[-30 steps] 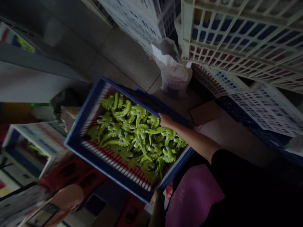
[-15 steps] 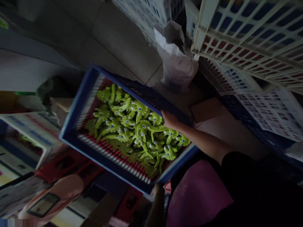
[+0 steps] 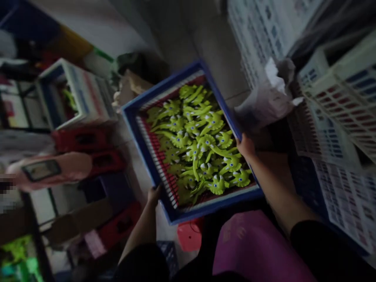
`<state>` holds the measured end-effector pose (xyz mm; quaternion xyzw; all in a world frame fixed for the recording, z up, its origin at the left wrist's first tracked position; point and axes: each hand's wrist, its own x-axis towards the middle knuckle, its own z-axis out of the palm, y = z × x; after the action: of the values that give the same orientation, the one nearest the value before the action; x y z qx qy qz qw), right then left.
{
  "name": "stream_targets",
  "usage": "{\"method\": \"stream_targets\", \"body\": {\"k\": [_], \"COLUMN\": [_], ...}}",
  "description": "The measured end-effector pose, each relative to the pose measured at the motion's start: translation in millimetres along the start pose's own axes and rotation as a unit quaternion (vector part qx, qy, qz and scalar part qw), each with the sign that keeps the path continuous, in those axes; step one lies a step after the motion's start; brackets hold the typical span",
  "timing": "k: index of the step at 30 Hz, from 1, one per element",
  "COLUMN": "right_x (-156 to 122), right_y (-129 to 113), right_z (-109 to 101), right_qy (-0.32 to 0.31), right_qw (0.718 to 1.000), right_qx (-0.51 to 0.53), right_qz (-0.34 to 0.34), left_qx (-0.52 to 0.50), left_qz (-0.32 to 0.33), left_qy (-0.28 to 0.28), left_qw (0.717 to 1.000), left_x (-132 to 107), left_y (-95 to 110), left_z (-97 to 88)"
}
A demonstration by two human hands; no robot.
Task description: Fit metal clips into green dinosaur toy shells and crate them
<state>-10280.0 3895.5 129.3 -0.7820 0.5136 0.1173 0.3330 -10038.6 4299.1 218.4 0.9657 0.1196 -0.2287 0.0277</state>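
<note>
Left hand (image 3: 154, 192) and right hand (image 3: 246, 145) grasp opposite rims of a blue crate (image 3: 163, 85) of green toys (image 3: 199, 150), fingers curled; print on a pink cloth (image 3: 243, 243) is too blurred to read.

Your blue plastic crate (image 3: 135, 145) has white slats and red lining inside, and a loose heap of lime-green creature toys (image 3: 199, 145) with blue eyes, tails tangled. Your left hand (image 3: 154, 194) and right hand (image 3: 246, 145) grip its rim.
</note>
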Motion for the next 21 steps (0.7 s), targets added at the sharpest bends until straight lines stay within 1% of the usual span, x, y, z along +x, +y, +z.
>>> {"method": "stream_targets", "body": {"k": [2, 3, 4, 6, 9, 14, 17, 19, 21], "right_x": [0.2, -0.5, -1.6, -4.4, -8.2, -20.3, -26.3, -29.6, -33.2], "right_y": [-3.5, -5.7, -7.9, -12.3, -17.9, -23.7, -29.1, -34.6, -41.1], "right_z": [-1.6, -1.4, -0.4, 2.5, 4.7, -1.9, -3.1, 0.9, 7.1], "right_qy": [0.016, 0.025, 0.035, 0.059, 0.09, 0.121, 0.154, 0.183, 0.213], "right_qw": [1.0, 0.999, 0.999, 0.997, 0.993, 0.987, 0.978, 0.968, 0.955], "right_qx": [-0.021, -0.028, -0.034, -0.041, -0.045, -0.07, -0.11, -0.145, -0.185], "right_qz": [0.006, 0.011, 0.017, 0.033, 0.059, 0.078, 0.088, 0.092, 0.094], "left_qx": [-0.063, -0.089, -0.111, -0.142, -0.163, -0.18, -0.199, -0.21, -0.225], "left_qz": [-0.018, -0.016, -0.009, 0.016, 0.042, 0.037, 0.035, 0.037, 0.054], "left_qy": [-0.01, -0.015, -0.022, -0.038, -0.053, -0.069, -0.078, -0.083, -0.088], "left_qw": [0.998, 0.996, 0.994, 0.989, 0.984, 0.981, 0.976, 0.974, 0.969], "left_x": [33.4, 47.3, 58.4, 72.2, 79.0, 79.8, 82.6, 84.5, 84.9], "left_y": [-11.3, -16.3, -21.0, -29.6, -38.7, -49.4, -56.4, -61.3, -66.0], "left_z": [0.0, 1.0, 2.7, 6.9, 10.1, 8.3, 9.5, 12.2, 15.2]}}
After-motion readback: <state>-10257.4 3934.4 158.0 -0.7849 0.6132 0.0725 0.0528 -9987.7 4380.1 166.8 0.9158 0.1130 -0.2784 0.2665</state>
